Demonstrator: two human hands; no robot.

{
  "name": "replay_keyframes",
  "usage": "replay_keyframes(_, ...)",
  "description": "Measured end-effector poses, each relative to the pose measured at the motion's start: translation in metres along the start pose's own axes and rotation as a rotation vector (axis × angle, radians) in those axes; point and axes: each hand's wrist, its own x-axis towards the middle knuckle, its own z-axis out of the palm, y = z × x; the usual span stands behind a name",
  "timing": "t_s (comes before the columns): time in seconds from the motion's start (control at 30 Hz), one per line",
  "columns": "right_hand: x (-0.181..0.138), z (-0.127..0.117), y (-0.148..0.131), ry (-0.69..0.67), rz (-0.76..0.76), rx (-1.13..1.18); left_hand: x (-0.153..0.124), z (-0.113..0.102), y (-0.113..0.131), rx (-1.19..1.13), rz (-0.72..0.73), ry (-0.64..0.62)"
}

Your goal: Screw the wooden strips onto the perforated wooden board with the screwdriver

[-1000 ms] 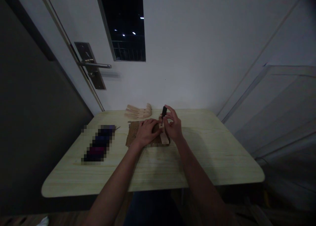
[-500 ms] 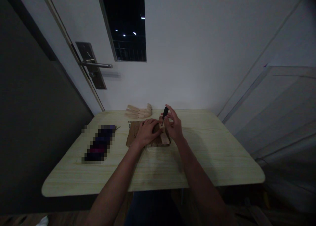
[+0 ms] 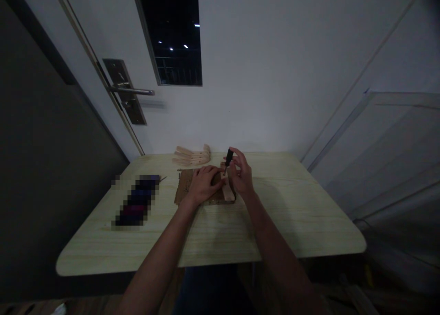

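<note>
A brown board [image 3: 184, 188] lies flat on the pale wooden table [image 3: 292, 214]. My left hand [image 3: 202, 183] rests on it, fingers spread flat, pressing a light wooden strip [image 3: 227, 192] at the board's right edge. My right hand [image 3: 240, 175] is closed round a small screwdriver with a black handle [image 3: 228, 157], held nearly upright with its tip down at the strip's far end.
Curved light wooden pieces [image 3: 192, 155] lie at the table's back edge by the wall. A dark blurred object [image 3: 136, 204] sits on the table's left part. A door with a metal handle [image 3: 132, 91] stands at the left. A white panel [image 3: 395, 140] leans at the right.
The screwdriver handle tilts slightly differently between frames as my right hand's fingers shift on it. My left hand stays on the board. The view has shifted a little.
</note>
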Motion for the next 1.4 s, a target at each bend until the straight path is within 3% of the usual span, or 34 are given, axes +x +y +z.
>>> replay_keyframes(0.43, 0.004, 0.0, 0.005, -0.022, -0.077, -0.061, 0.0, 0.0, 0.0, 0.009, -0.01, -0.004)
replay_keyframes(0.63, 0.003, 0.0, 0.003, -0.041, -0.008, -0.018, 0.0, 0.001, -0.001, 0.01, 0.0, -0.009)
replay_keyframes(0.9, 0.005, 0.005, 0.007, 0.085, 0.015, -0.067, 0.0, 0.0, 0.0, 0.005, 0.009, 0.0)
replay_keyframes(1.17, 0.002, -0.003, -0.005, -0.034, 0.006, 0.007, 0.0, 0.0, 0.0, -0.006, 0.0, -0.001)
replay_keyframes(1.4, 0.004, 0.004, 0.002, 0.039, 0.045, 0.002, 0.0, 0.001, -0.001, -0.004, 0.006, 0.002)
